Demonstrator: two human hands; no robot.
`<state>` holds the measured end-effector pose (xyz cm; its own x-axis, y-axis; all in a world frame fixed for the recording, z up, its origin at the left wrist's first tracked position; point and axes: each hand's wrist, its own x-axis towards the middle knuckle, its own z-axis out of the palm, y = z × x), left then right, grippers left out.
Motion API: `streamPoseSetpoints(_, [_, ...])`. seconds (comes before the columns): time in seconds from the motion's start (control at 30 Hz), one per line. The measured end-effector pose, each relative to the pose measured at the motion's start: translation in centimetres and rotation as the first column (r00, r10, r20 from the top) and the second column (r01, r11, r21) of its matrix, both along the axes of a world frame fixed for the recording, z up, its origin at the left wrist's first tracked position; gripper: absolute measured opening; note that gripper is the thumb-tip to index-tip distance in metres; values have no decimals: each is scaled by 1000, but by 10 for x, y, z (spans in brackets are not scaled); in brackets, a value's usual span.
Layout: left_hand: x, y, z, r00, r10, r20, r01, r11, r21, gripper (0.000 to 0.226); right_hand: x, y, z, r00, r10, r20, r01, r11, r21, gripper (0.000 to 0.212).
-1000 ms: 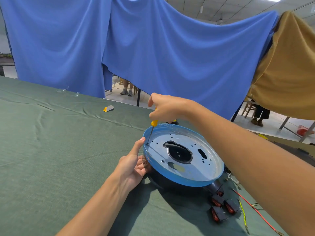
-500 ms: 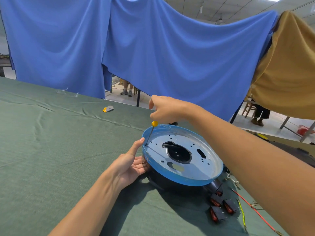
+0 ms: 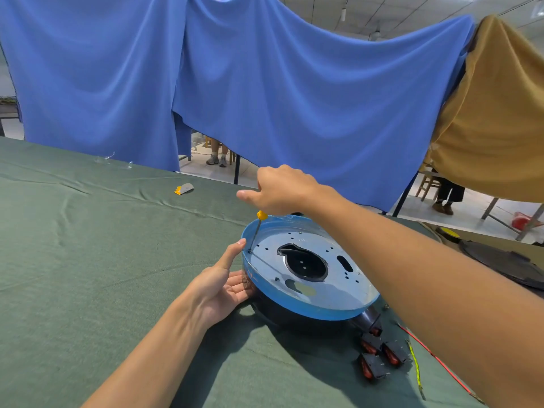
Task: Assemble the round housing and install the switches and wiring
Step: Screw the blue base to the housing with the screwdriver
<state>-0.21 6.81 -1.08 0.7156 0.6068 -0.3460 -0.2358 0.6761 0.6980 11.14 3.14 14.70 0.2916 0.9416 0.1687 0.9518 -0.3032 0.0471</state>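
The round housing (image 3: 309,278) lies on the green table cloth: a black base under a silvery plate with a blue rim and a dark centre hole. My right hand (image 3: 279,189) grips a yellow-handled screwdriver (image 3: 259,228) upright, its tip at a hole near the plate's left edge. My left hand (image 3: 220,284) rests against the housing's left side, thumb up on the blue rim, fingers straight along the black base. Three black switches with red rockers (image 3: 379,354) lie at the housing's near right, beside a red wire (image 3: 435,357) and a yellow-green wire (image 3: 415,363).
A small yellow and grey piece (image 3: 184,189) lies farther back on the cloth. A black round part (image 3: 506,263) and a yellow disc (image 3: 447,232) sit at the right edge. Blue and mustard sheets hang behind the table. A person's legs show under the sheets.
My right hand has turned on the screwdriver handle, thumb now pointing left. The left hand and housing have stayed in place.
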Motion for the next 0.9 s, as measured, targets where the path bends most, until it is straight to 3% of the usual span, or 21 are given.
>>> streamPoseSetpoints(0.1, [0,0,0,1000,12,-2,-12,1000,-7,71,-2,-5,14,988,26,-152,-49,988,-149,35])
streamPoseSetpoints(0.17, [0,1,0,1000,10,-5,-10,1000,-11,72,-2,-5,18,983,76,-169,-101,984,-148,31])
streamPoseSetpoints(0.37, [0,1,0,1000,5,-1,-5,1000,-8,73,0,2,1,994,111,9,-112,992,60,19])
streamPoseSetpoints(0.43, [0,1,1,1000,4,-3,-4,1000,-6,73,-1,3,-5,997,62,50,-66,995,75,34])
streamPoseSetpoints(0.53, [0,0,1,1000,5,-4,-6,1000,-7,73,-1,2,2,1000,27,6,-26,999,-31,38])
streamPoseSetpoints(0.67, [1,0,1,1000,11,-5,-11,1000,-18,73,-6,-3,19,981,85,-174,-115,979,-171,31])
streamPoseSetpoints(0.83, [0,0,0,1000,1,-9,-1,1000,-11,69,-3,3,6,987,157,28,-158,987,29,15])
streamPoseSetpoints(0.9, [-1,0,0,1000,0,-9,-1,1000,-15,66,-2,4,-1,988,128,92,-134,989,64,28])
